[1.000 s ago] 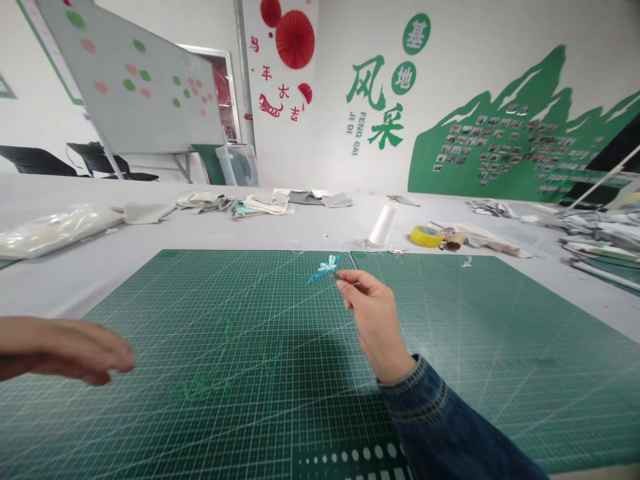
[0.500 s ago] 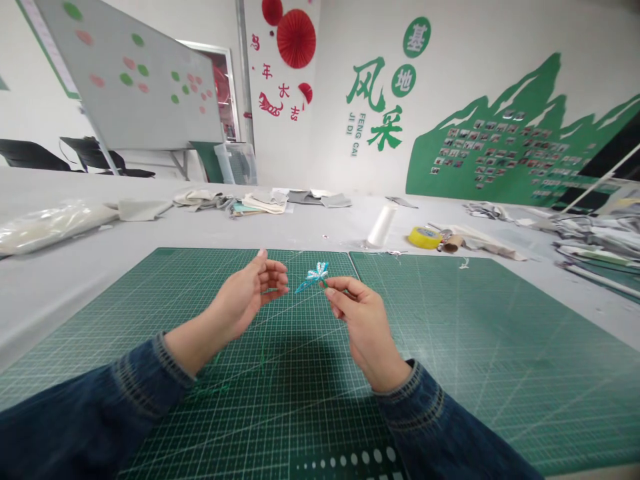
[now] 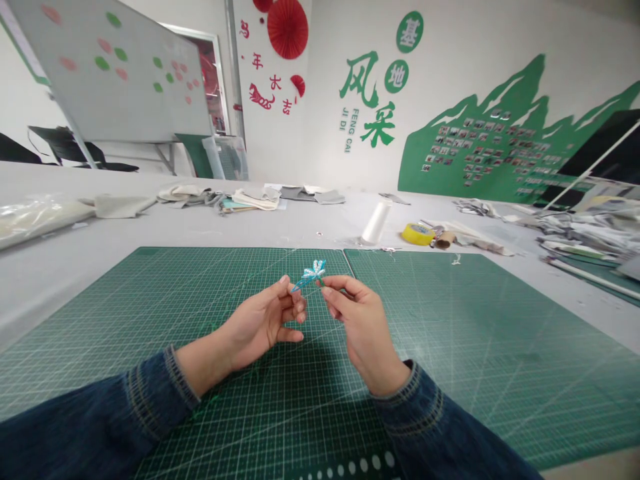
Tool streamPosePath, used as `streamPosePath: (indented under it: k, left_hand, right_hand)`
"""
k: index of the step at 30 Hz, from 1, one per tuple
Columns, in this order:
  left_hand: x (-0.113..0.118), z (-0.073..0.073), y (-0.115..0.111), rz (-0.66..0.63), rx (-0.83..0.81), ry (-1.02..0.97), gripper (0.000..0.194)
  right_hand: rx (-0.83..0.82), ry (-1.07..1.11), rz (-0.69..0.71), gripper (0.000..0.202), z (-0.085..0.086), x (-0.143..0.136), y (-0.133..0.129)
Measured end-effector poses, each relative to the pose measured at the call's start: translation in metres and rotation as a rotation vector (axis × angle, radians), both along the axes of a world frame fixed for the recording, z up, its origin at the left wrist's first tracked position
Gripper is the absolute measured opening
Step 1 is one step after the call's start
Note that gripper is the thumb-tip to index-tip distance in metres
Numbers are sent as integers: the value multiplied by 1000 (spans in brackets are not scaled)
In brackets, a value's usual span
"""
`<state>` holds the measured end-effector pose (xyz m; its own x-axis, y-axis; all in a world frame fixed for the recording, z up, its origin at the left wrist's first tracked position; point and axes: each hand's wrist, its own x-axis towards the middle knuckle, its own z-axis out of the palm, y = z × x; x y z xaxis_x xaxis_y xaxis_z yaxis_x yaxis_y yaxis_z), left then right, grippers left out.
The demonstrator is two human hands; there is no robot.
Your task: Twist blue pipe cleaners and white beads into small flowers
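In my right hand [image 3: 357, 317], thumb and fingers pinch the short green stem of a small beaded flower [image 3: 314, 270]. White beads form some petals, with bright blue ones around them, and a longer blue loop reaches toward the left. My left hand [image 3: 273, 313] is at the tip of that loop, its thumb raised and its fingers loosely bent and apart. Whether a fingertip touches the loop I cannot tell. Both hands are held above the green cutting mat [image 3: 225, 400], which is marked with a white grid.
A second green mat [image 3: 475, 333] adjoins on the right. Behind the mats are a white thread cone [image 3: 377, 223], a yellow tape roll [image 3: 418, 233] and a brown cardboard core [image 3: 444, 240]. Fabric scraps [image 3: 255, 198] line the far side. A plastic-wrapped bundle [image 3: 45, 217] lies far left.
My left hand has moved right and slightly down, up to the flower's blue loop, its fingers spreading. My right hand keeps its pinch on the stem. The view has shifted slightly.
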<state>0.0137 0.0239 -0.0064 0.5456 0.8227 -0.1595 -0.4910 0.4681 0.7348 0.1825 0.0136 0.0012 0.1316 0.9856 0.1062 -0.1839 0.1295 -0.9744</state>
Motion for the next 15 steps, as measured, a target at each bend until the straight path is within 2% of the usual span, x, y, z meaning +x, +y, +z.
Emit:
streamPosePath:
  k: [3,6,9,15]
  left_hand:
    - [0,2,1,104,-5,-52,32]
    - [-2,9,0,157,5,-177,42]
    - [-4,17,-1,206,-11,-276,43]
    - [0,29,-6,406,-13,-249,42]
  right_hand:
    - [4,-4,2,13,0,0,0]
    - [3,31,17,13,1,0,0]
    - [-19,107,37,15,2,-1,0]
    - [-65,240,64,17,-1,-3,-3]
